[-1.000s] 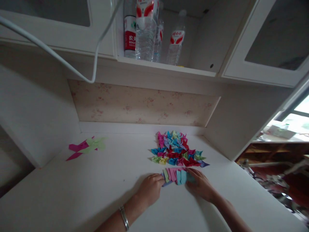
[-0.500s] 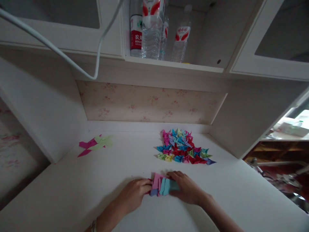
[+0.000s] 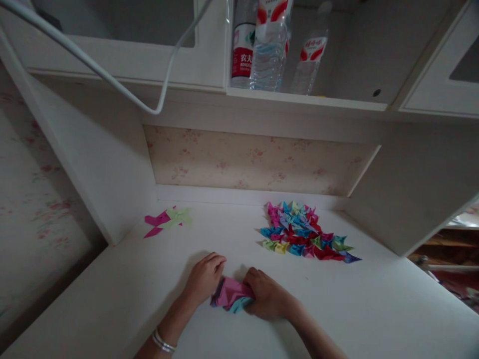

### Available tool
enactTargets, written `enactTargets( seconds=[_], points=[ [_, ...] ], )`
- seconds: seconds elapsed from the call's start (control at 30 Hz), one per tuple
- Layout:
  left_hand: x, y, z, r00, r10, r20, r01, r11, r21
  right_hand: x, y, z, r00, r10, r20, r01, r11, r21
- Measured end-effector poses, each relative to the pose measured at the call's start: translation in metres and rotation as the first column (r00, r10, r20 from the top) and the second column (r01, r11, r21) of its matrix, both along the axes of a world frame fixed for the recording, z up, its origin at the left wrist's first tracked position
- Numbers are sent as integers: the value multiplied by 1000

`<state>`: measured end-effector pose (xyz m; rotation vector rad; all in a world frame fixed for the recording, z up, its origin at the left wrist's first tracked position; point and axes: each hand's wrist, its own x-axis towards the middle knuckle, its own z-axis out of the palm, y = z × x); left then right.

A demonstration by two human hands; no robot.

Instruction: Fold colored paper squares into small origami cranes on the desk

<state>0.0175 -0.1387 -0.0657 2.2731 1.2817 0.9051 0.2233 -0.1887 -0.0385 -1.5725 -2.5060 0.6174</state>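
My right hand is closed round the right end of a bundle of folded coloured papers, low over the white desk. Pink paper shows on top, with light blue below and a dark purple edge at the left. Beside the bundle's left end is my left hand, its fingers curled together and their tips above the papers. What lies inside those fingers, if anything, is hidden. Beyond my right hand lies a group of small pointed origami pieces in many colours.
Pink and pale green paper pieces lie at the desk's back left. Cabinets overhang the desk, with water bottles on an open shelf. A white cable hangs at upper left. Side panels bound the desk.
The bundle has turned, so its pink face now covers most of the light blue. My left fingers have come off its left end and up. The camera view has shifted left.
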Motion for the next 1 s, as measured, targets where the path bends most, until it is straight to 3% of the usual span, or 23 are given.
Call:
enactTargets(
  seconds=[0.13,0.23,0.4,0.5,0.6,0.67,0.77,0.9,1.0],
  points=[
    [-8,8,3,982,123,141,-124,992,-4,-5,12,2,991,-134,-30,134,991,1],
    [-10,13,1,953,200,226,-194,980,-50,-5,19,0,959,-206,-193,191,977,-91],
    [-1,9,0,949,198,246,-179,979,-97,-6,17,-8,874,-243,-422,203,969,-139],
    [4,3,2,958,187,216,-170,981,-95,-4,14,-11,821,-291,-492,260,956,-132],
    [2,-3,6,979,142,145,-114,975,-190,1,17,-16,737,-379,-559,360,921,-150],
    [-1,-6,10,995,50,81,-30,973,-227,4,21,-22,627,-452,-634,435,879,-197],
    [-5,-10,16,995,-103,4,101,974,-202,7,27,-31,378,-553,-743,463,808,-365],
    [-3,-14,13,961,-247,-126,220,956,-195,6,32,-34,15,-664,-748,379,696,-610],
    [0,-15,7,935,-288,-207,248,949,-197,5,33,-33,-160,-683,-713,306,652,-694]
  ],
)
